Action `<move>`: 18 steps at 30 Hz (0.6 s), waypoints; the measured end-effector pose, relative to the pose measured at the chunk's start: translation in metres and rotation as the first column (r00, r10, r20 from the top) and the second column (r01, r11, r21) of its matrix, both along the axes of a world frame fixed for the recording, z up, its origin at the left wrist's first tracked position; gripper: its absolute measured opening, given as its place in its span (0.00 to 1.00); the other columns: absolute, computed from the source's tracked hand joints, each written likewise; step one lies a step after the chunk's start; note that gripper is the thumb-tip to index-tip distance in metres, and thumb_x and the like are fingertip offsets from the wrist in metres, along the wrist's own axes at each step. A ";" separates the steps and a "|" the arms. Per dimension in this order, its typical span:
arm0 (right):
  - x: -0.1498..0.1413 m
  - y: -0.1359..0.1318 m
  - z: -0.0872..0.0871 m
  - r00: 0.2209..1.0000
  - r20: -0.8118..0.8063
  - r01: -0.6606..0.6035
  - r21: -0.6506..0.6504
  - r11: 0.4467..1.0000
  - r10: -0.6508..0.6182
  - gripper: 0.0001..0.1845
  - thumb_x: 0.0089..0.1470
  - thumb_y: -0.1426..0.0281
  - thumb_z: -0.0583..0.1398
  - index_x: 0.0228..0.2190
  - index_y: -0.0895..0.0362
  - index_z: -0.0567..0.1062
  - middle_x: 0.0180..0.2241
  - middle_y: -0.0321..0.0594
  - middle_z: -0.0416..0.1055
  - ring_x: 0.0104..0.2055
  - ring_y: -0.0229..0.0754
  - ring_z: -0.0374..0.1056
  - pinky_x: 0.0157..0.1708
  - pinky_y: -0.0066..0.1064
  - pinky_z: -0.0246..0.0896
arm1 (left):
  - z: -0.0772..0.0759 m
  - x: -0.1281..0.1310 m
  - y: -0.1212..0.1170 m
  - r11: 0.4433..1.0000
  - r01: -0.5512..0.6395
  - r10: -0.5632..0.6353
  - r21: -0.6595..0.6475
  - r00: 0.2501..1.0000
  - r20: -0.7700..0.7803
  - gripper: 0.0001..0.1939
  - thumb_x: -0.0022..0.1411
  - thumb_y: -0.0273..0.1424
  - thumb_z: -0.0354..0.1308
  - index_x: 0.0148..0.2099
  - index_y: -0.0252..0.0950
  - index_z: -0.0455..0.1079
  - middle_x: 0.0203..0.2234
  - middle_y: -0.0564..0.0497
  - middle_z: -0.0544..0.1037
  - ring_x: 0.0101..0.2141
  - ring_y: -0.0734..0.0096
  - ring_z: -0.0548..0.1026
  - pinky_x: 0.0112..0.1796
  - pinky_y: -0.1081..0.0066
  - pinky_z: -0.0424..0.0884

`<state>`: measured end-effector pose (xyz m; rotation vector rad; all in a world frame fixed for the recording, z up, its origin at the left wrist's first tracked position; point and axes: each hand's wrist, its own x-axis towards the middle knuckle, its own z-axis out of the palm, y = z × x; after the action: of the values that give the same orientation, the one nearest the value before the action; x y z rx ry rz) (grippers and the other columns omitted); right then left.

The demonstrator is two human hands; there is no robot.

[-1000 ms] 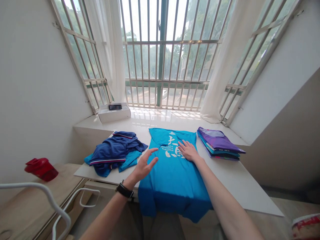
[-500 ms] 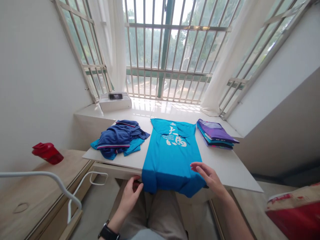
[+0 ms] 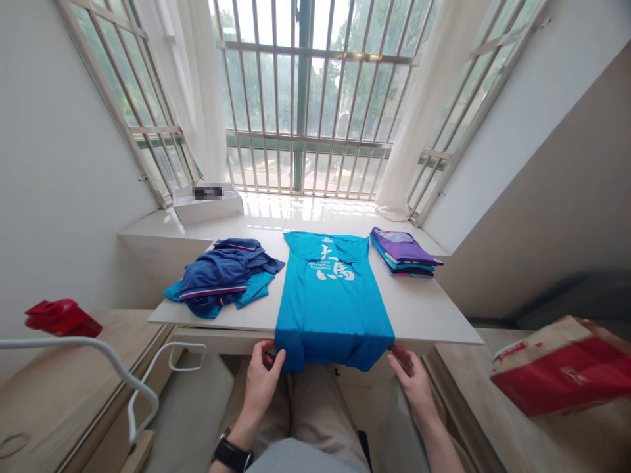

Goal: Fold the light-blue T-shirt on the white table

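A blue T-shirt [image 3: 328, 309] with white lettering lies spread on the white table [image 3: 414, 309], its sleeves folded inward at the far end. The near end of the shirt hangs over the table's front edge. My left hand [image 3: 263, 381] is beside the hanging part's left edge, thumb and fingers apart, fingers curled and partly hidden. On the other side, my right hand [image 3: 417, 384] is by the shirt's right edge at the table edge, thumb and fingers apart. Neither hand visibly pinches the cloth.
Left of the shirt lies a rumpled pile of navy and blue clothes [image 3: 217, 272]. A folded stack with purple on top [image 3: 404, 249] is to the right. A white box [image 3: 207, 207] stands on the windowsill. Beside the table are a red bottle [image 3: 64, 318] and a red paper bag [image 3: 566, 371].
My right hand has come down from above the shirt to its right edge at the table front. The left hand stays at the left edge. The view has shifted to the right.
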<state>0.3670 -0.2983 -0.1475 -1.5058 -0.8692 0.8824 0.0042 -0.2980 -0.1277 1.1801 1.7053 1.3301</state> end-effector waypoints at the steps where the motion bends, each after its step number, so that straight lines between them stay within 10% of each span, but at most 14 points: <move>1: -0.004 0.004 0.000 1.000 -0.022 0.017 0.013 1.000 -0.017 0.32 0.37 0.50 0.71 0.40 0.55 0.73 0.45 0.44 0.78 0.52 0.54 0.71 0.53 0.40 0.68 | 0.002 0.003 0.000 1.000 -0.022 0.022 0.004 1.000 0.011 0.25 0.52 0.50 0.64 0.42 0.35 0.70 0.34 0.46 0.78 0.29 0.65 0.73 0.36 0.64 0.72; 7: -0.025 0.021 0.013 0.991 -0.111 -0.077 0.009 0.997 0.077 0.32 0.39 0.52 0.71 0.44 0.54 0.74 0.46 0.43 0.79 0.52 0.55 0.72 0.50 0.39 0.71 | 0.018 0.020 -0.004 0.988 -0.149 0.148 0.037 0.989 0.020 0.26 0.54 0.50 0.61 0.47 0.36 0.68 0.41 0.43 0.77 0.42 0.54 0.75 0.45 0.58 0.71; 18: -0.015 0.007 -0.015 0.958 -0.080 -0.286 -0.278 0.917 0.275 0.31 0.30 0.43 0.70 0.26 0.58 0.82 0.30 0.49 0.81 0.37 0.63 0.78 0.36 0.44 0.75 | -0.001 0.024 -0.010 0.966 0.082 -0.095 -0.244 0.994 -0.044 0.39 0.51 0.53 0.58 0.57 0.31 0.60 0.51 0.33 0.73 0.55 0.45 0.70 0.53 0.54 0.65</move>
<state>0.3519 -0.2911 -0.1620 -1.6283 -0.9751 1.2918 0.0278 -0.3083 -0.1291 1.1449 1.7749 1.0112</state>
